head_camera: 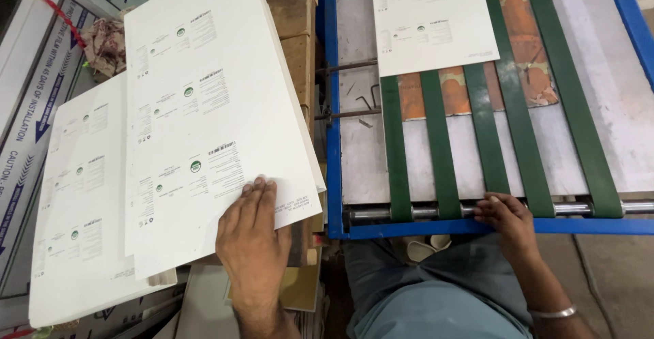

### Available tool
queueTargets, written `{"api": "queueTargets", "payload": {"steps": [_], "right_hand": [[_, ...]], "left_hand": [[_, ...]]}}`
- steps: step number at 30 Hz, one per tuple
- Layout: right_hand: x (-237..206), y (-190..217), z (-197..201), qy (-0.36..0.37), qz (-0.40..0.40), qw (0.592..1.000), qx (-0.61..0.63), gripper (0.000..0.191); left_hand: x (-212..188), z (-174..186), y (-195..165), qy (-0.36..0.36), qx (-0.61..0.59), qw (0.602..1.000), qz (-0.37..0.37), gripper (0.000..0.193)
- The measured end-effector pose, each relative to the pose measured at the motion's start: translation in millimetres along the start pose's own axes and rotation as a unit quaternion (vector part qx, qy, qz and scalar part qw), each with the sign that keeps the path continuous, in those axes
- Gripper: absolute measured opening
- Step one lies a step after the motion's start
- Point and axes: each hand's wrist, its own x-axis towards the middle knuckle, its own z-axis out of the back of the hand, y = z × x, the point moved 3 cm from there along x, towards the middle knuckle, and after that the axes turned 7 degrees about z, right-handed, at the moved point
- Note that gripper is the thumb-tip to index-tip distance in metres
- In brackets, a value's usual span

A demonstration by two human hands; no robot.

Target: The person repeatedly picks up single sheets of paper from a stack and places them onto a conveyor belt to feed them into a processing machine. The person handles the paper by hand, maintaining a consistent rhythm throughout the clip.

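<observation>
Two hands: left hand [253, 226] flat on printed sheet [204, 107]; right hand [507, 218] gripping blue frame edge [422, 228].

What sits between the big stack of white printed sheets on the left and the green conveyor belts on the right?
In the head view, between the stack of printed sheets and the green belts stand wooden blocks, then the machine's blue frame edge and bare metal bed.
</observation>
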Motion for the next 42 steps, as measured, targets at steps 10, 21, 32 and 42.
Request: {"api": "queueTargets", "payload": {"steps": [10, 21, 32, 42], "right_hand": [[-43.8, 89.7, -138.1, 0.390, 0.077, 0.915, 0.062, 0.037], [14.7, 87.1, -101.6, 0.035, 0.019, 0.988, 0.152, 0.033], [52.7, 54.0, 0.8, -0.133, 0.149, 0.975, 0.100, 0.038], [-12.1, -1.5, 25.7, -0.140, 0.122, 0.980, 0.070, 0.033]], "left_hand": [[14.9, 19.2, -75.6, 0.031, -0.052, 0.997, -0.052, 0.052], [-8.9, 31.3, -90.9, 0.011, -0.071, 0.989, -0.127, 0.063], [13.9, -2.3, -5.5, -0.023, -0.001, 0.999, 0.024, 0.058], [10.0, -1.6, -5.4, -0.053, -0.005, 0.998, 0.041, 0.054]]}}
